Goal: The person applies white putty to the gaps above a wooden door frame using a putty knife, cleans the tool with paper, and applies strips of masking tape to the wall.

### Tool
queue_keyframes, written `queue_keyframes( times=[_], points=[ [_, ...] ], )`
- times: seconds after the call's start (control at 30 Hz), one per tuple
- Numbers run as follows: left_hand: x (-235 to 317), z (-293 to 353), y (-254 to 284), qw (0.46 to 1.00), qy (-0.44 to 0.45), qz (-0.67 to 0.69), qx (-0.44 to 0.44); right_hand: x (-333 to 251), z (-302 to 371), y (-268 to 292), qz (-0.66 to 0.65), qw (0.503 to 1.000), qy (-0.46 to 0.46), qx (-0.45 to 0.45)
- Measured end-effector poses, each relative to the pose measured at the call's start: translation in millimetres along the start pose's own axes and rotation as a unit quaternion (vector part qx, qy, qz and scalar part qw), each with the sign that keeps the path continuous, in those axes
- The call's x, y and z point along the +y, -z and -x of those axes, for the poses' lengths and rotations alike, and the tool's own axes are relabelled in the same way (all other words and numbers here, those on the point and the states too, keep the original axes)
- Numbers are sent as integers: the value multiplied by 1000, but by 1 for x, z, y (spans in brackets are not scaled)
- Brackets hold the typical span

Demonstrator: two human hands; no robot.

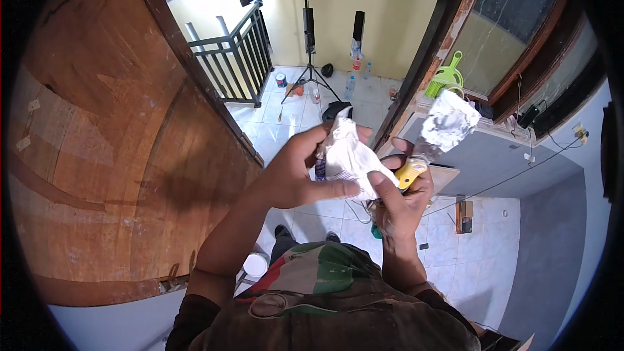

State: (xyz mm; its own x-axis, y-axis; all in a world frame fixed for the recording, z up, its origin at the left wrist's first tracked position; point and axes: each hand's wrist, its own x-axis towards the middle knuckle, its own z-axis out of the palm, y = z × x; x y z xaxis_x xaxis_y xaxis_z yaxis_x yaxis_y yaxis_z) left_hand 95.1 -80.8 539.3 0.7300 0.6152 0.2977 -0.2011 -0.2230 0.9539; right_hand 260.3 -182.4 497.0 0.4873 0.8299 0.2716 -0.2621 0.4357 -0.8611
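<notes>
In front of my chest, my left hand (296, 172) grips a white crumpled plastic packet (348, 153) with purple marks along its edge. White paste seems to coat its top, which is pinched into a peak. My right hand (411, 203) holds a putty knife (412, 172) by its yellow handle, and its thumb presses on the packet's right side. The knife's broad blade points up and to the right, thickly covered in white paste. Some fingers of both hands are hidden behind the packet.
A worn wooden door (123, 143) stands at the left, a wooden window frame (546, 39) at the right. A green dustpan (448, 77) rests on the sill. Beyond the doorway are a black railing (231, 68), a tripod stand (309, 65) and several bottles. A white bucket (255, 264) is near my feet.
</notes>
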Motion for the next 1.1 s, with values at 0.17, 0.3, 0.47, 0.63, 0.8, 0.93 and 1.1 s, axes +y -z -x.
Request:
queue_keyframes(
  times=[0.17,0.3,0.47,0.63,0.8,0.93,1.1],
  points=[
    [-10,-6,-4,998,59,23,-10,0,-3,-2,-134,991,2,11],
    [4,-6,-19,997,55,-46,32,1,-3,0,-173,983,7,58],
    [16,-2,-37,982,50,-145,106,-4,-11,31,-87,996,-19,-7],
    [-5,4,-44,979,21,-184,82,-31,-17,42,95,983,12,-154],
    [-1,-4,-77,978,-29,-151,143,-17,-8,57,79,990,45,-110],
    [-13,2,-79,990,-10,-111,85,-8,9,69,-6,997,65,-40],
    [-12,2,-95,987,34,-108,115,-8,17,92,5,998,55,-40]
  ],
)
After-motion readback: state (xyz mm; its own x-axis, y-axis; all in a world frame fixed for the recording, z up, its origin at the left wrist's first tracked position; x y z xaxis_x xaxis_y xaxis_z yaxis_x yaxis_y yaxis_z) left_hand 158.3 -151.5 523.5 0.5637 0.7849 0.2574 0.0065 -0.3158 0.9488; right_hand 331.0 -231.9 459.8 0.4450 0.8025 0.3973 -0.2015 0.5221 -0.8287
